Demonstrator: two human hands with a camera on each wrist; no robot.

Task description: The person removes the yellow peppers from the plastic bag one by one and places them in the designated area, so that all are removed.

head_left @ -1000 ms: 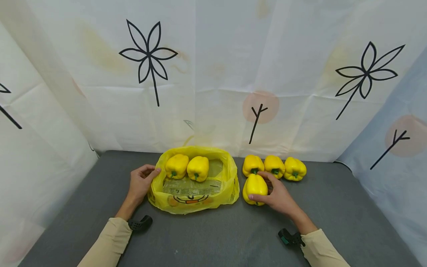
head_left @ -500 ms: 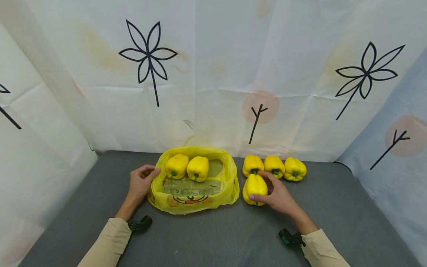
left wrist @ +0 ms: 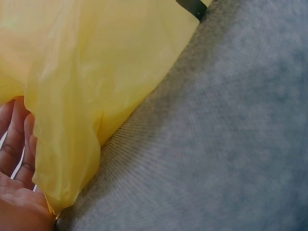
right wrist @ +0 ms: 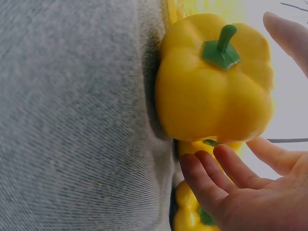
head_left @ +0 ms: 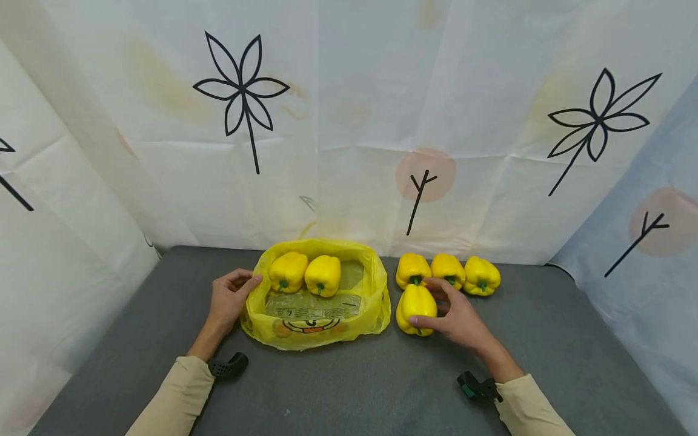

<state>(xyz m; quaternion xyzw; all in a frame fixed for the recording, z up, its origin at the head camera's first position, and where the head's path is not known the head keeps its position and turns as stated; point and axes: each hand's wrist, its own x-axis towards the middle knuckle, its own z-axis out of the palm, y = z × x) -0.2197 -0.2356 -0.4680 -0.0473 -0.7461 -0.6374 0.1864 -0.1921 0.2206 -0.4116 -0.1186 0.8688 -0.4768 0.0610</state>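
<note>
A yellow plastic bag (head_left: 316,333) stands wide open on the table, with two yellow bell peppers (head_left: 323,276) inside. At its left rim, my left hand (head_left: 229,298) pinches the plastic between thumb and fingers; in the left wrist view a fold of the bag (left wrist: 67,144) hides part of that hand. Right of the bag, my right hand (head_left: 455,315) is around the front bell pepper (head_left: 417,306), which rests on the table. The right wrist view shows its thumb (right wrist: 291,41) apart from this pepper (right wrist: 211,91) and its fingers loosely bent close beside it.
Behind the front pepper, three more yellow bell peppers (head_left: 448,271) line up along the back of the grey table (head_left: 349,393). A white printed cloth (head_left: 354,121) hangs behind the table and at its sides.
My right hand has shifted very slightly to the right, its thumb moving a little across the front pepper. The left hand, bag and peppers stay in place.
</note>
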